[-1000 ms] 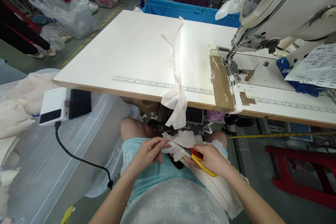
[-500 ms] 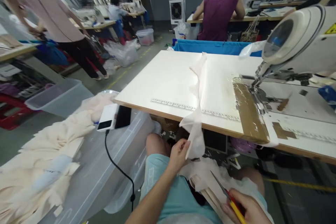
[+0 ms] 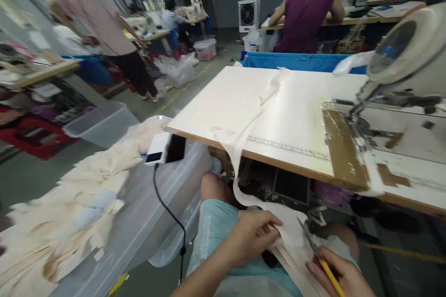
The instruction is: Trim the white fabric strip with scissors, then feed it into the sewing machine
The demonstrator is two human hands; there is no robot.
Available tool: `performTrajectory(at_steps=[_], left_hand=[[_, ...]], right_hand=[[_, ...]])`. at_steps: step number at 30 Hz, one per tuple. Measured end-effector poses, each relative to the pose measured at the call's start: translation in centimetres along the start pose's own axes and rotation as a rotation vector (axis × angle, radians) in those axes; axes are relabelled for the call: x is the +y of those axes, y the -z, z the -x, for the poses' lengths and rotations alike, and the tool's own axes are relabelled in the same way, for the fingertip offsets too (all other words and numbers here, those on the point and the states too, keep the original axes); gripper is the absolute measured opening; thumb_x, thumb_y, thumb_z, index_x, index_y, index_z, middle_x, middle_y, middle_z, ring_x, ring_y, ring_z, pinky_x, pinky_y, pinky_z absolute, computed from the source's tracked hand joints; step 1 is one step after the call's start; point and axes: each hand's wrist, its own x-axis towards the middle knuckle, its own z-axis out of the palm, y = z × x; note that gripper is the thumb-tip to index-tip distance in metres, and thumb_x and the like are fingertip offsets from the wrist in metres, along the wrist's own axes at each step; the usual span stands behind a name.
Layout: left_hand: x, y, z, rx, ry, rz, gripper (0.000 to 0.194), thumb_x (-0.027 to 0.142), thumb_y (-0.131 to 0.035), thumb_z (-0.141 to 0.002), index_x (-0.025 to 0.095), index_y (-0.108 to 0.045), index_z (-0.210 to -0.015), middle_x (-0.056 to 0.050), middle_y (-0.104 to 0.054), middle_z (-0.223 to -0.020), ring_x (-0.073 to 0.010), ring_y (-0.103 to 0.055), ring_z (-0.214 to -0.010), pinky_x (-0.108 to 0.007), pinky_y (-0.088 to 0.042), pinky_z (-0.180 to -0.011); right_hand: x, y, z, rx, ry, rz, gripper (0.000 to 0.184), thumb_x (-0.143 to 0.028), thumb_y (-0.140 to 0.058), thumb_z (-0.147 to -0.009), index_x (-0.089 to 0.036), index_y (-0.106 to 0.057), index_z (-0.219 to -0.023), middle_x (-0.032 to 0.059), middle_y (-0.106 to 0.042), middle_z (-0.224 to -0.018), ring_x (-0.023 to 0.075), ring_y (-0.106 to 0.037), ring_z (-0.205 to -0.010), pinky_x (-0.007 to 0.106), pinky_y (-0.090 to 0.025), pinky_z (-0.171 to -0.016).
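Observation:
My left hand (image 3: 256, 236) is over my lap, its thumb and fingers closed on the edge of a thin white fabric piece (image 3: 294, 222). From there a narrow strip of the fabric rises in a loose curve over the table edge and lies across the white tabletop. In my right hand (image 3: 339, 267) is a pair of scissors (image 3: 322, 262) with yellow and red on the handles. The blades point up and away, just over the fabric; whether they are parted I cannot make out.
A sewing machine (image 3: 411, 60) stands on the white table (image 3: 209, 97) at right. To my left, a clear plastic bin (image 3: 139, 213) bears stacked cream fabric pieces (image 3: 90, 185), a white power bank (image 3: 157, 149) and a phone (image 3: 176, 147). A black cable hangs down. Other people work further back.
My left hand has come down and right, from the hanging strip to the fabric on my lap. The strip now droops in a curve. The view has shifted left.

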Motion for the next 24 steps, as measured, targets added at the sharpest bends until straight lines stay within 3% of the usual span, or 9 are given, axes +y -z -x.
performTrajectory(at_steps=[2, 4, 6, 8, 10, 11, 14, 20, 24], left_hand=[[1.0, 0.5, -0.4, 0.095, -0.078, -0.230, 0.027, 0.040, -0.057, -0.090, 0.019, -0.068, -0.079, -0.007, -0.061, -0.086, -0.0172, -0.057, -0.076, -0.026, -0.043, -0.067], [1.4, 0.8, -0.8, 0.117, -0.109, -0.254, 0.033, 0.043, -0.054, -0.092, 0.018, -0.066, -0.072, -0.008, -0.060, -0.097, -0.0150, -0.057, -0.072, -0.026, -0.043, -0.063], [1.3, 0.6, -1.2, 0.026, -0.017, -0.089, 0.036, 0.048, -0.054, -0.091, 0.017, -0.063, -0.076, -0.007, -0.063, -0.091, -0.0108, -0.054, -0.055, -0.023, -0.039, -0.050], [1.3, 0.3, -1.4, -0.117, 0.127, 0.131, 0.039, 0.056, -0.055, -0.088, 0.017, -0.061, -0.082, -0.003, -0.063, -0.067, -0.0104, -0.050, -0.041, -0.022, -0.035, -0.040], [1.3, 0.0, -1.4, -0.225, 0.234, 0.299, 0.044, 0.060, -0.059, -0.085, 0.017, -0.059, -0.089, -0.002, -0.062, -0.056, -0.0155, -0.059, -0.044, -0.021, -0.042, -0.041], [1.4, -0.2, -1.4, -0.253, 0.262, 0.347, 0.045, 0.060, -0.062, -0.083, 0.016, -0.059, -0.092, -0.004, -0.066, -0.059, -0.0188, -0.066, -0.053, -0.022, -0.047, -0.046], [1.3, -0.4, -1.3, -0.263, 0.320, 0.390, 0.049, 0.059, -0.068, -0.080, 0.014, -0.061, -0.098, -0.011, -0.074, -0.080, -0.0250, -0.073, -0.076, -0.024, -0.055, -0.058], [0.4, -0.9, -1.4, -0.192, 0.376, 0.457, 0.050, 0.061, -0.073, -0.073, 0.014, -0.063, -0.086, -0.007, -0.071, -0.064, -0.0212, -0.072, -0.062, -0.021, -0.051, -0.050], [0.2, -1.0, -1.6, -0.181, 0.412, 0.504, 0.051, 0.060, -0.078, -0.068, 0.014, -0.062, -0.081, -0.006, -0.071, -0.063, -0.0198, -0.071, -0.060, -0.019, -0.051, -0.049]], right_hand=[[-0.8, 0.7, 0.5, 0.017, 0.033, 0.091, 0.046, -0.062, -0.057, -0.082, -0.023, -0.039, -0.066, -0.0014, -0.048, -0.059, 0.0166, -0.049, -0.057, 0.026, -0.041, -0.053], [-1.7, 1.4, 1.0, -0.011, 0.042, 0.137, 0.046, -0.060, -0.056, -0.085, -0.023, -0.035, -0.067, -0.0033, -0.044, -0.062, 0.0146, -0.045, -0.059, 0.025, -0.036, -0.054], [-2.4, 2.1, 1.2, -0.063, 0.033, 0.130, 0.045, -0.057, -0.058, -0.087, -0.022, -0.035, -0.070, -0.0045, -0.042, -0.065, 0.0129, -0.041, -0.061, 0.023, -0.033, -0.055], [-3.1, 2.7, 1.3, -0.113, 0.030, 0.106, 0.045, -0.058, -0.057, -0.088, -0.022, -0.036, -0.072, -0.0050, -0.040, -0.067, 0.0119, -0.038, -0.062, 0.023, -0.032, -0.055], [-3.5, 3.3, 1.2, -0.156, 0.041, 0.085, 0.045, -0.060, -0.055, -0.089, -0.021, -0.038, -0.073, -0.0051, -0.039, -0.068, 0.0116, -0.037, -0.062, 0.023, -0.031, -0.055], [-3.7, 3.5, 1.1, -0.174, 0.046, 0.082, 0.046, -0.061, -0.055, -0.088, -0.021, -0.038, -0.073, -0.0051, -0.039, -0.068, 0.0115, -0.036, -0.062, 0.023, -0.030, -0.055], [-3.9, 4.0, 0.6, -0.227, 0.060, 0.097, 0.050, -0.065, -0.055, -0.087, -0.021, -0.038, -0.071, -0.0057, -0.036, -0.067, 0.0108, -0.033, -0.061, 0.023, -0.027, -0.053], [-3.8, 4.1, -0.1, -0.375, 0.080, 0.102, 0.052, -0.068, -0.051, -0.086, -0.021, -0.036, -0.067, -0.0065, -0.030, -0.062, 0.0099, -0.028, -0.058, 0.024, -0.023, -0.050], [-4.0, 4.0, -0.1, -0.385, 0.067, 0.081, 0.052, -0.067, -0.049, -0.087, -0.021, -0.035, -0.066, -0.0068, -0.029, -0.061, 0.0095, -0.028, -0.057, 0.023, -0.022, -0.050]])
